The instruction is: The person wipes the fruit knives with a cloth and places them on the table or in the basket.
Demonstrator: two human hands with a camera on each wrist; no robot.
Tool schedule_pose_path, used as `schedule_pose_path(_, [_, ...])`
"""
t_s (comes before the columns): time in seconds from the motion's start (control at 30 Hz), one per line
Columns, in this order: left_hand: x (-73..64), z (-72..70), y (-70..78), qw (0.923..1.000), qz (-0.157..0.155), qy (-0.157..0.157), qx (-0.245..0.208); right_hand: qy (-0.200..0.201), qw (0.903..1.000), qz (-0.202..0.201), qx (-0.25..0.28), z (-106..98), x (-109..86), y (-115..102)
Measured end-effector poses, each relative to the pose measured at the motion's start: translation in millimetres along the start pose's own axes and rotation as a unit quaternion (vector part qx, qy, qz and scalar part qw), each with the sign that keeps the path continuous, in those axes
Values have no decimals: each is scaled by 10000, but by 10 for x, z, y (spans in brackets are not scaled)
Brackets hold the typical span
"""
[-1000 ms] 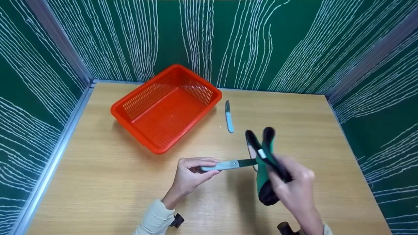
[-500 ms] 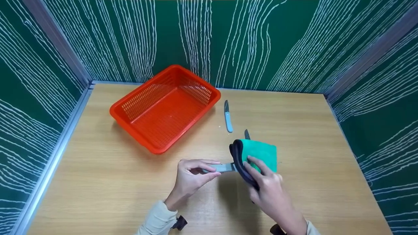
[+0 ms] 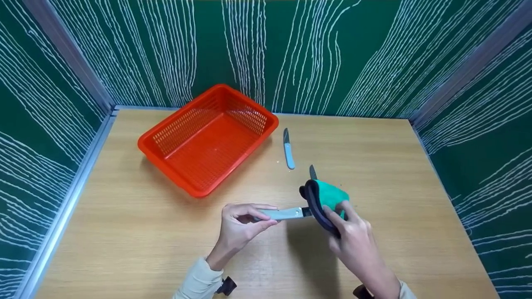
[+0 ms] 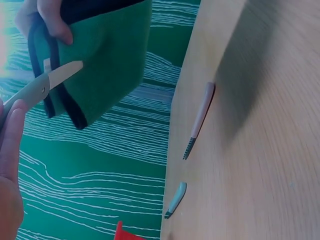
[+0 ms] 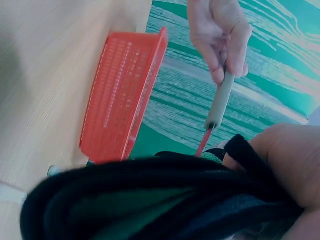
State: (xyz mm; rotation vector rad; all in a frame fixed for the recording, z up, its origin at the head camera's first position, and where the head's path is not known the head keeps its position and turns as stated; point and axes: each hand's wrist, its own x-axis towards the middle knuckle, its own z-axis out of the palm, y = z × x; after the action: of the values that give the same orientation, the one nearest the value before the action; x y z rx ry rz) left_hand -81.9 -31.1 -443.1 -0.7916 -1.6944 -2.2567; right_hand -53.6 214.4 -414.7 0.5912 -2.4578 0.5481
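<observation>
My left hand (image 3: 241, 226) pinches a knife by the end of its pale blue-grey handle (image 3: 282, 214), holding it level above the table. The blade (image 4: 65, 73) points right and overlaps a folded green cloth with black edging (image 3: 332, 195). In the head view most of that blade is hidden by the cloth. My right hand (image 3: 355, 236) grips the cloth, its fingers on the green side and the black edge towards the knife. Bunched black folds of the cloth fill the bottom of the right wrist view.
A red plastic basket (image 3: 189, 185) stands at the back left. Right of it lies a small knife with a light blue handle (image 3: 289, 155). Another knife with a pinkish handle (image 4: 202, 110) lies on the table; in the head view the cloth covers all but its blade (image 3: 313, 172).
The cloth has turned from edge-on to green side up around the blade, then slid slightly right, baring more at the handle. My left hand keeps nearly the same place.
</observation>
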Motion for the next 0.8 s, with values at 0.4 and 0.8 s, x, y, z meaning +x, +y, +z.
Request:
schedule_pose_path(0.4, [-7,-53,-25,9996,125,-85,218,1283,9875,776,475,-163,75,292])
schedule_pose_path(0.8, [-32,1,-97,9994,-280,-106,198,1454,9829,819,780,-283,228,75])
